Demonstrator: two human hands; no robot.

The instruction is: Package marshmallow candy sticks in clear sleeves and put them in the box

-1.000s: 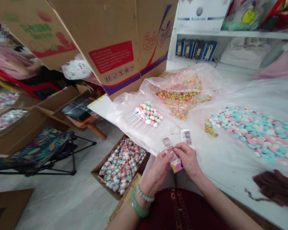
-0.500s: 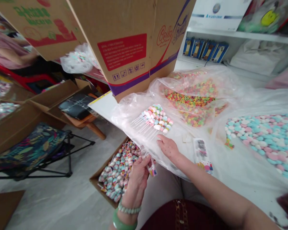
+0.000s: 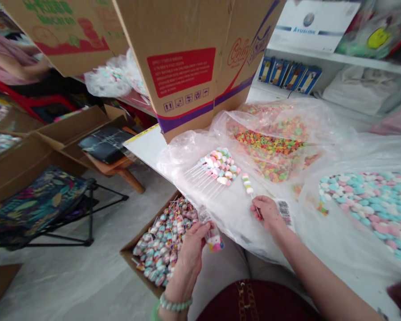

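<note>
My right hand (image 3: 266,211) pinches the white stick of a candy skewer (image 3: 247,183), its pastel pieces pointing away from me over the table. Lower and to the left, my left hand (image 3: 194,240) holds a small clear printed wrapper bag (image 3: 215,240) near the table edge. A row of similar candy skewers (image 3: 222,166) lies on the plastic sheet, sticks toward the left. Partly behind my right forearm is a stack of printed wrapper bags (image 3: 284,211). Below my left hand stands a carton of wrapped candy skewers (image 3: 163,240).
A clear bag of small colourful candy rings (image 3: 270,142) lies beyond the skewers. Pastel candies (image 3: 370,200) are spread at the right. A tall cardboard box (image 3: 183,53) stands at the back. On the left are a folding chair (image 3: 36,200), a wooden stool (image 3: 130,176) and a seated person (image 3: 13,62).
My right hand has moved right from beside the row and now has one skewer in it. The wrapper bag in my left hand has tilted and looks wider.
</note>
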